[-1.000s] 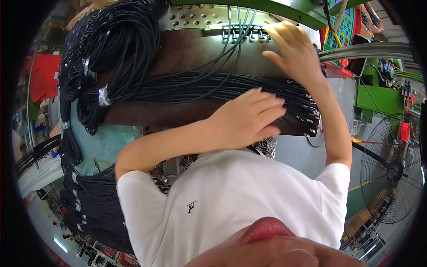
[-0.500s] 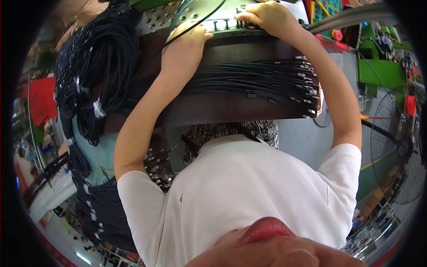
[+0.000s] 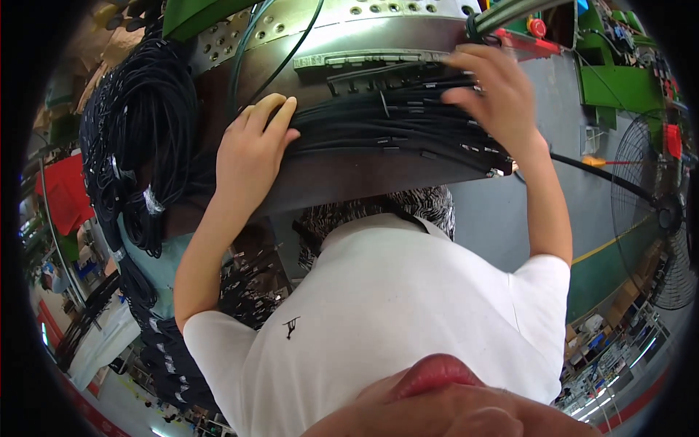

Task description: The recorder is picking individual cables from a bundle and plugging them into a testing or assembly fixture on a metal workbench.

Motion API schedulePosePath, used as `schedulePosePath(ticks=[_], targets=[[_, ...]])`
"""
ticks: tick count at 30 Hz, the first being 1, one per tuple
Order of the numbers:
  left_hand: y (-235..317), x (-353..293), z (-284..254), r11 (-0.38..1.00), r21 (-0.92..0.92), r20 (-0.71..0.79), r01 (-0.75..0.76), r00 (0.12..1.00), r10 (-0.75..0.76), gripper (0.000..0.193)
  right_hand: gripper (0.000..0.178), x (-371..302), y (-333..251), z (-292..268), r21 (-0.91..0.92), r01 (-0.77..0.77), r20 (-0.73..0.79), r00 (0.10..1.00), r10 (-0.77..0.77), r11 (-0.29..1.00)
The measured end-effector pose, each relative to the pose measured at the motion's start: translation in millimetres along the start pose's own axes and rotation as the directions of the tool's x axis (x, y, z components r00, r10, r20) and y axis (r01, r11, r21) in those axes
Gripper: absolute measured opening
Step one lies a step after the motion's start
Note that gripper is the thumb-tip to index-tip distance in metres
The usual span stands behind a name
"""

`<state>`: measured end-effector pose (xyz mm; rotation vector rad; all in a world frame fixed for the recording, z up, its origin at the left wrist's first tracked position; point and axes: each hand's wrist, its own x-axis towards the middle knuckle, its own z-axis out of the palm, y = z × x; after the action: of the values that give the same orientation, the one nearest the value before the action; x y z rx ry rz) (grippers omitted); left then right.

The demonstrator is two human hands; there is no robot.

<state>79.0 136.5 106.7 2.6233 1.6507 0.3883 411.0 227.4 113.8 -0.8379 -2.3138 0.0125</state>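
Many thin black cables (image 3: 335, 131) with small metal-tipped plugs (image 3: 502, 172) lie in a bundle across a dark brown board (image 3: 364, 171). Over the bundle's left part rests my left hand (image 3: 251, 149), its fingers stretched out and the thumb apart. My right hand (image 3: 499, 95), slightly blurred, hovers by the right end of the cables with thumb and index finger spread. Just beyond the cables lies a narrow slotted metal bar (image 3: 378, 57). A dark strip with short prongs (image 3: 386, 76) sits along its near side, its right end close to my right fingertips.
A perforated metal plate (image 3: 291, 36) and green machine part (image 3: 196, 16) border the far side. Thick coils of black cable (image 3: 142, 102) hang at the left. On the right stand a caged fan (image 3: 659, 211) and a red button (image 3: 536, 28). Green cables (image 3: 291, 54) cross the board.
Both hands have come nearer, away from the metal plate. The left now lies on the cables; the right has opened near their plug ends. The pronged strip now lies by the bundle.
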Motion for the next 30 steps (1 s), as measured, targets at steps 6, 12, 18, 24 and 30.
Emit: schedulePosePath(ticks=[6,12,18,24,30], targets=[[-12,9,-1,0.982,-0.187,-0.082,0.018,0.996,-0.034,0.021,0.021,42,8,61,0.193,-0.014,0.205,0.978,-0.027,0.981],[-9,4,-23,0.762,-0.581,-0.001,0.287,0.936,-0.353,0.015,0.012,26,14,4,0.349,-0.335,0.084,0.941,0.327,0.875],[12,47,-38,0.863,-0.43,0.385,0.267,0.918,-0.093,0.031,0.029,24,15,33,-0.044,0.121,0.132,0.985,-0.114,0.992],[94,90,-25,0.883,-0.466,0.45,0.057,0.875,0.181,0.052,0.025,25,22,7,0.017,-0.007,0.169,0.986,0.004,1.0],[120,130,12,0.587,-0.807,0.428,0.067,0.751,0.502,0.04,0.022,-71,28,-103,-0.024,-0.632,-0.029,0.775,0.631,0.775]])
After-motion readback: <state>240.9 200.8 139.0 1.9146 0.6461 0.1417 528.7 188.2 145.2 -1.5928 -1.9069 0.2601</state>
